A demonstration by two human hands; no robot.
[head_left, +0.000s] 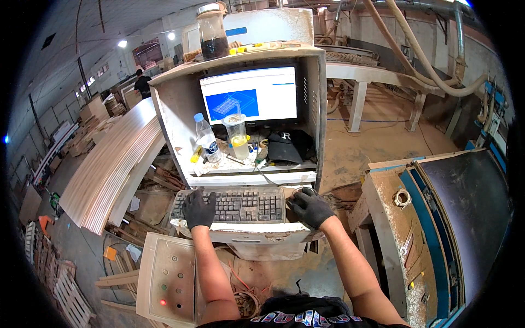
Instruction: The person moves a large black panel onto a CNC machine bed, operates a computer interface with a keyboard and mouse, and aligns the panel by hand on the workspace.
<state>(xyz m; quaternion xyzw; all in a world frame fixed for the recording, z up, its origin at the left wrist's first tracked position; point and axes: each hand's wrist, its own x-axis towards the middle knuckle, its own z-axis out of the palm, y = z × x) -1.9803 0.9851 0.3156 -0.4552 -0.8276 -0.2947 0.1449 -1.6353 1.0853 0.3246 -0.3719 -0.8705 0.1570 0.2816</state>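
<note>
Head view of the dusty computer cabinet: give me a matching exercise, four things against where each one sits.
Things:
1. Left hand in a black glove
2. Right hand in a black glove
3. Dark glass jar
4. Black cap

Places:
A. on top of the cabinet
B. on the shelf below the lit monitor
C. at the right end of the keyboard tray
D. on the left keys of the black keyboard

Pairs: 1-D, 2-C, 3-A, 4-B

The keyboard [235, 206] lies on a shelf before the monitor [249, 94], with a water bottle [206, 139], a cup [237, 136] and a cap [288, 146] between them, a jar [212, 33] atop the cabinet [316, 104], stacked boards [117, 161] left, and a button panel [168, 277] below.
</note>
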